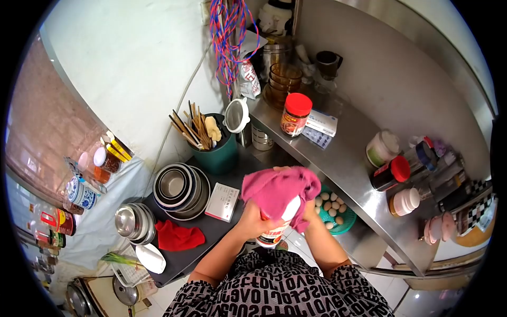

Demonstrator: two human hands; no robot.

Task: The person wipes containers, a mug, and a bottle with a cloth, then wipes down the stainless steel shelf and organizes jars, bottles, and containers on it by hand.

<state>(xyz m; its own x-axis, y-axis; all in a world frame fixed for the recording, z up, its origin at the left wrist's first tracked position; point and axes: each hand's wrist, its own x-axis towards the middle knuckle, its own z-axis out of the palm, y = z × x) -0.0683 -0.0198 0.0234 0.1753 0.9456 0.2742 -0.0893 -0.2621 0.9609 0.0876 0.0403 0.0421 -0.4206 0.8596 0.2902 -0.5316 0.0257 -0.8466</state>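
A white container (273,233) with a red-printed label is in the person's hands, in the open gap to the left of the steel shelf (348,158), well apart from its front edge. The left hand (253,220) holds it from the side, fingers curled round it and thumb pressed against it. The right hand (313,215) is on the side toward the shelf, against a bunched pink cloth (274,185) draped over the container's upper part; the cloth hides most of that hand's fingers, so I cannot tell whether they pinch or spread.

Below the shelf's front edge, near the right hand, a green basket (347,227) holds eggs, leaving that side tighter. A red-lidded jar (296,115) stands on the shelf close to this edge. Left of the shelf lies a dark tabletop (182,260), with a white box (222,202) near the left hand and a red cloth (179,236) farther out. Pale floor tiles (302,243) show between tabletop and shelf, beneath the forearms.
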